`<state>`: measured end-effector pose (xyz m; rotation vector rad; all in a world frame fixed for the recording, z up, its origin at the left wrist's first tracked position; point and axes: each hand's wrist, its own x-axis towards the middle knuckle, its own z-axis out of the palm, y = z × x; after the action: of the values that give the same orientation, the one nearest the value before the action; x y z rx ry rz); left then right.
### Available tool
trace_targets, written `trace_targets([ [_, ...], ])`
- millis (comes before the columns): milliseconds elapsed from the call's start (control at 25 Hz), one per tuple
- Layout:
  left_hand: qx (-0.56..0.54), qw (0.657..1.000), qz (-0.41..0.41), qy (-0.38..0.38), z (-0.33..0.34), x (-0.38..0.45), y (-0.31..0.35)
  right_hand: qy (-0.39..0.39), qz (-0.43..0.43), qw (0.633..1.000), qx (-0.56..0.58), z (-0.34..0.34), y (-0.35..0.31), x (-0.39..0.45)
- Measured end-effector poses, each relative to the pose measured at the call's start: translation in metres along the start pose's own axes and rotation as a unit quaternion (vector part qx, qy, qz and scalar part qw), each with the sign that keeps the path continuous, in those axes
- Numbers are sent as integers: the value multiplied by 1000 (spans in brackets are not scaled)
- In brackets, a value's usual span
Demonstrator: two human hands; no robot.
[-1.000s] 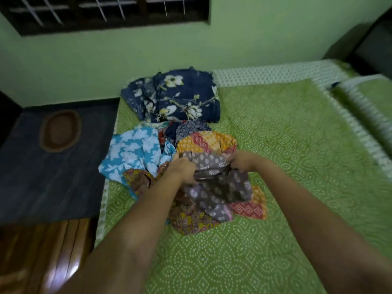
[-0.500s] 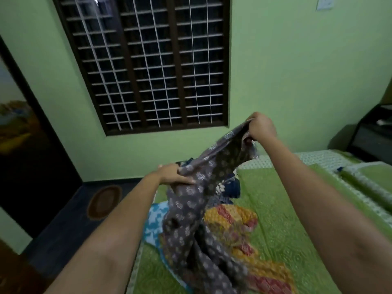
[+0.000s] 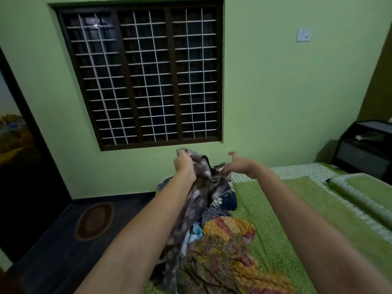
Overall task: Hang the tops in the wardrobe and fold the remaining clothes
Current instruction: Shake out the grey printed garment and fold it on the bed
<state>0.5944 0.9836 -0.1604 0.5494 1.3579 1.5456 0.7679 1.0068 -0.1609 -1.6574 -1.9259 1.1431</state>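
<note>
Above the heap of clothes (image 3: 222, 247) on the green bed (image 3: 297, 219), the left hand (image 3: 184, 164) clenches its grip on the grey printed garment (image 3: 194, 200), which hangs down to the pile. The right hand (image 3: 238, 164) pinches a fold, its other fingers spread.

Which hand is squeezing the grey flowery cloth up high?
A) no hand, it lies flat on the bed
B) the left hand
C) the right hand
B: the left hand has its fingers curled round the top of the grey cloth, which hangs down from it, while the right hand is spread, its fingers at the cloth's edge.
</note>
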Motion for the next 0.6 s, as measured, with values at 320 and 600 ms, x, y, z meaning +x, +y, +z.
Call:
trace_targets([
  [320,-54,996,5,-73,6,-14,32,-121,73,989,51,101,40,5],
  [600,-117,990,-24,-79,-16,-23,27,-72,167,855,486,150,27,17],
])
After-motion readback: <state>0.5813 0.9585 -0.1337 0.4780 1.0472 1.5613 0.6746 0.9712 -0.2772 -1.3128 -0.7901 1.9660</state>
